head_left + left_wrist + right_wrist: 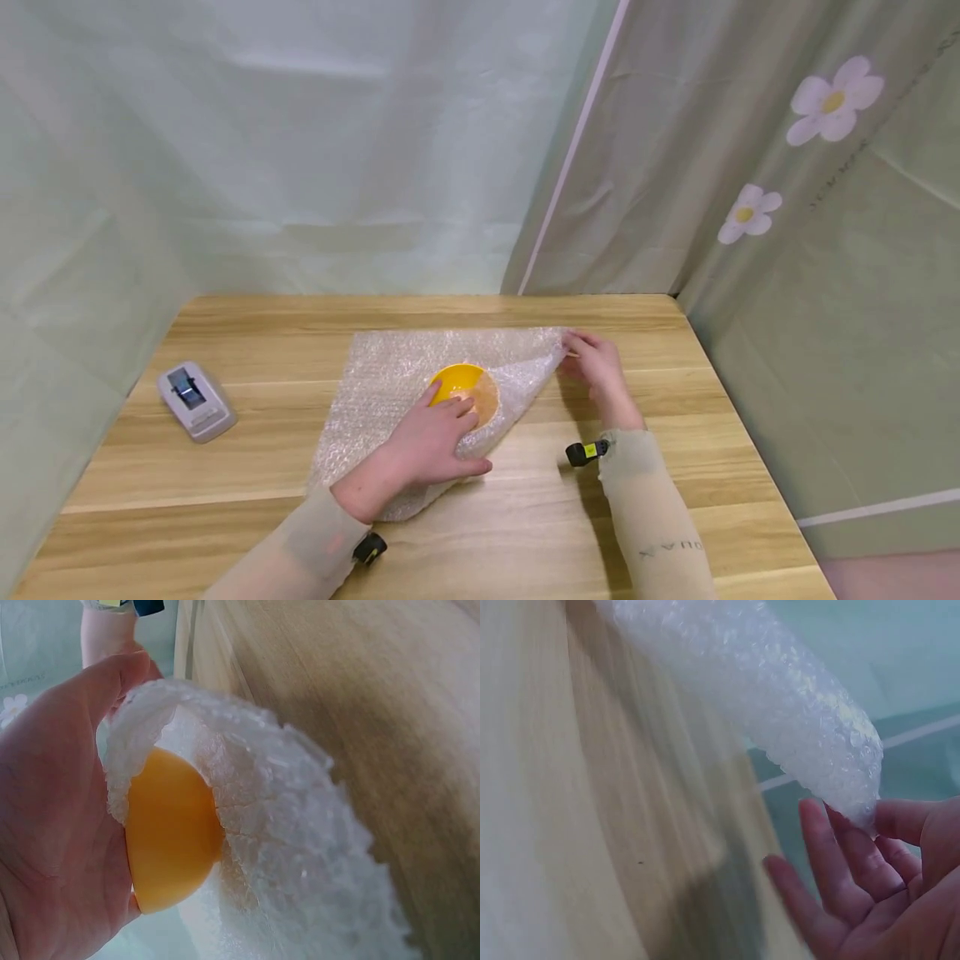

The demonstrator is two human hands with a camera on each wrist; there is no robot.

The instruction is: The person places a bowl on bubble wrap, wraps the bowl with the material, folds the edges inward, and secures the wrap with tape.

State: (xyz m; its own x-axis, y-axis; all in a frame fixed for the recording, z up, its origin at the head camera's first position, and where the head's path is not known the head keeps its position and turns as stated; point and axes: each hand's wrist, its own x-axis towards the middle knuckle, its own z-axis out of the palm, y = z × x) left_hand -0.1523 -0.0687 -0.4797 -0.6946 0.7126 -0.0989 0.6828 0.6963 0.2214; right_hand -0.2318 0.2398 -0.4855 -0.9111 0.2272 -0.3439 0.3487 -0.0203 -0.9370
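The bubble wrap (390,375) is formed of clear plastic, its surface raised in rough, glossy blisters. A smooth, plastic-looking finish with a soft sheen is shown by the outer wall of the bowl (172,832). The table (262,467) is surfaced in smooth, grained wood or wood-look laminate. The curtain (337,167) is made of creased, faintly shiny sheeting. The sleeves (660,517) are made of matt cloth.

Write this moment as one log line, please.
left hand: rests on yellow bowl | right hand: pinches bubble wrap | bowl: partly covered by wrap
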